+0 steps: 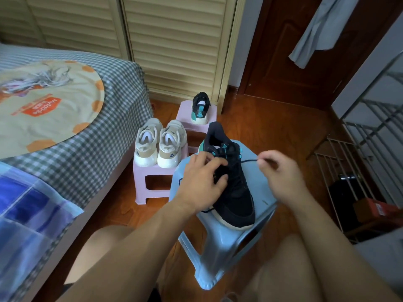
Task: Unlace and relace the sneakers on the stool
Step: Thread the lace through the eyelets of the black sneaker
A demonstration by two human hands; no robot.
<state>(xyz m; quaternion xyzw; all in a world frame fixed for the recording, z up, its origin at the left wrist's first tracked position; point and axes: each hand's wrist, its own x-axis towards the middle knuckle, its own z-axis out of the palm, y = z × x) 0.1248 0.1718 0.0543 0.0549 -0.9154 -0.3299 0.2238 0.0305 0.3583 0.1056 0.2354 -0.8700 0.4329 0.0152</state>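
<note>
The black sneaker [233, 188] lies on the pale blue stool [257, 188] just in front of the person's knees, its toe reaching the stool's near edge, so a hard tug could well drag it off onto the wooden floor [283, 131]. The left hand [200, 182] rests on the throat of the shoe, fingers curled down onto the lacing as if to steady it; if that pressure eases, the shoe will likely twist with the pull. The right hand [281, 171] pinches the end of the dark lace [248, 160], drawn out taut to the right from a teal eyelet [240, 157]; the thin tip could slip from so small a pinch, or the lace could snag and bunch at the eyelet. Whether the lace is going out or in cannot be told. Beyond, a cream pair [160, 143] sits on a pink stool [152, 177], and the second black sneaker [200, 109] on another pink stool [185, 112], both untouched.
</note>
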